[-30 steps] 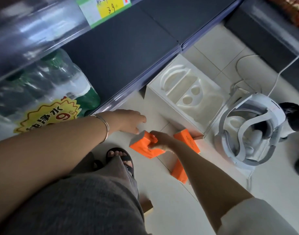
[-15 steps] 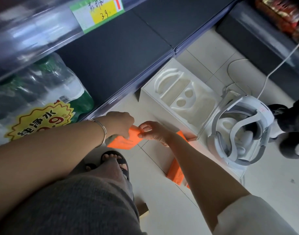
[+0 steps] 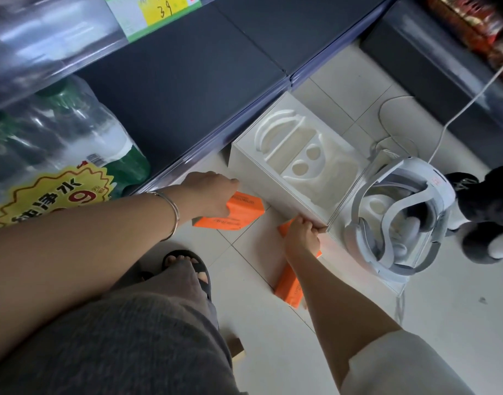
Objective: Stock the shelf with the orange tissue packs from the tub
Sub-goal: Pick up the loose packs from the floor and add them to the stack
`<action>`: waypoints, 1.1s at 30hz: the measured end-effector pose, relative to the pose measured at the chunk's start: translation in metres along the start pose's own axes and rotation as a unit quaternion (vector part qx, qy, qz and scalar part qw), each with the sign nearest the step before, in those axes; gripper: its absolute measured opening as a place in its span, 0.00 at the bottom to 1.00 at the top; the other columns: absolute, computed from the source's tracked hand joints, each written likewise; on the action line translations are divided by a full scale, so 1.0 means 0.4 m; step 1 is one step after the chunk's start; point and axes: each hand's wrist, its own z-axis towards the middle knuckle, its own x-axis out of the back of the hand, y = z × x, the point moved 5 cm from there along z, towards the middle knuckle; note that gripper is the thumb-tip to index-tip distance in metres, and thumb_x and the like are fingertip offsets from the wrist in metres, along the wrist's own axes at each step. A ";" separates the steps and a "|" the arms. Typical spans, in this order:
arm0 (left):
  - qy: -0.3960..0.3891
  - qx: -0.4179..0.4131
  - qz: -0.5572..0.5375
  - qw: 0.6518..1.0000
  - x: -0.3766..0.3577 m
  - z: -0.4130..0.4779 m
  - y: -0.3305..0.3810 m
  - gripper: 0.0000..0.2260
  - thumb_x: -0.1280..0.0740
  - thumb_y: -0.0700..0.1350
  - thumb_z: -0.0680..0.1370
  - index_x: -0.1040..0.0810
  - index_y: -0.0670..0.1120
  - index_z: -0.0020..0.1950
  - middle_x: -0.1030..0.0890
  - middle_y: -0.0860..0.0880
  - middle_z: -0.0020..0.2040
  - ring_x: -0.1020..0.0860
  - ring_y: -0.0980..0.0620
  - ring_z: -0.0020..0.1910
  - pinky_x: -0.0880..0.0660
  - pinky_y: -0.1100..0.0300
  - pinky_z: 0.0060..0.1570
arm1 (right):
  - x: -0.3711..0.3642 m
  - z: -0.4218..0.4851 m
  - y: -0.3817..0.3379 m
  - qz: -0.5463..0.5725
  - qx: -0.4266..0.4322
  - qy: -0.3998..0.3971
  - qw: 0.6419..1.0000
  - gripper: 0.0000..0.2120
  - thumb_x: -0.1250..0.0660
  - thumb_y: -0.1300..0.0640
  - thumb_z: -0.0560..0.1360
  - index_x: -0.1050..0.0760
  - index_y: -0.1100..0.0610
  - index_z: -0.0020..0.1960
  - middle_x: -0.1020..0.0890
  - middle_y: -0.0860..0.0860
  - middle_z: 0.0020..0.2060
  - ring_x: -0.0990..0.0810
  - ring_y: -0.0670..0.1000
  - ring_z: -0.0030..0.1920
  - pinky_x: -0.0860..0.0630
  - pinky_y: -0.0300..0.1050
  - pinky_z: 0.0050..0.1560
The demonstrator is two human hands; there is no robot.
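Head camera showed the orange tissue pack (image 3: 238, 213) just left of the white box (image 3: 273, 189), clasped from above by the left hand (image 3: 213, 195), arm stretched forward. The right hand (image 3: 301, 238) lay with curled fingers on a second pack (image 3: 285, 228) at the box's near corner; whether it gripped, I couldn't tell.

The box (image 3: 261, 178) sits on the floor (image 3: 273, 352) before the shelf (image 3: 187, 69). From it: headset (image 3: 401, 218) just beside at four o'clock, one pack (image 3: 238, 212) at eight, another pack (image 3: 288, 286) at six, shelved water (image 3: 59, 143) at nine.
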 end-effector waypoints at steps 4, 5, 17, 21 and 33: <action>0.000 0.007 -0.025 1.000 -0.021 0.009 -0.022 0.13 0.38 0.47 0.76 0.31 0.46 0.59 0.23 0.46 0.53 0.24 0.45 0.50 0.34 0.55 0.40 | -0.017 0.005 -0.043 -0.027 0.069 0.003 0.997 0.15 0.42 0.66 0.76 0.31 0.59 0.62 0.27 0.57 0.59 0.29 0.60 0.61 0.27 0.52 0.52; 0.000 0.010 -0.031 0.999 -0.023 0.011 -0.026 0.12 0.38 0.46 0.76 0.32 0.46 0.58 0.23 0.46 0.52 0.25 0.46 0.48 0.34 0.55 0.40 | -0.018 0.008 -0.066 -0.032 0.102 0.007 0.994 0.15 0.43 0.66 0.76 0.29 0.58 0.61 0.26 0.57 0.58 0.28 0.59 0.60 0.27 0.52 0.52; 0.014 0.037 -0.018 0.999 -0.038 0.004 -0.071 0.12 0.38 0.40 0.75 0.34 0.44 0.58 0.24 0.44 0.56 0.23 0.43 0.54 0.31 0.53 0.40 | -0.065 0.022 -0.146 -0.007 0.110 -0.111 0.988 0.13 0.42 0.58 0.77 0.32 0.55 0.60 0.24 0.57 0.58 0.26 0.60 0.61 0.29 0.50 0.54; 0.038 0.062 -0.059 0.996 0.026 -0.031 -0.083 0.12 0.37 0.41 0.75 0.33 0.45 0.57 0.25 0.45 0.57 0.24 0.43 0.55 0.31 0.55 0.41 | -0.001 -0.003 -0.180 0.077 0.131 -0.110 0.982 0.15 0.37 0.52 0.75 0.31 0.58 0.59 0.22 0.58 0.54 0.24 0.61 0.57 0.27 0.52 0.53; 0.234 0.111 -0.067 0.964 0.405 -0.364 -0.038 0.15 0.34 0.44 0.74 0.31 0.43 0.58 0.28 0.44 0.57 0.24 0.41 0.55 0.28 0.51 0.46 | 0.421 -0.197 -0.245 0.251 0.207 0.024 0.945 0.17 0.34 0.53 0.74 0.30 0.60 0.59 0.21 0.59 0.55 0.23 0.61 0.56 0.33 0.46 0.47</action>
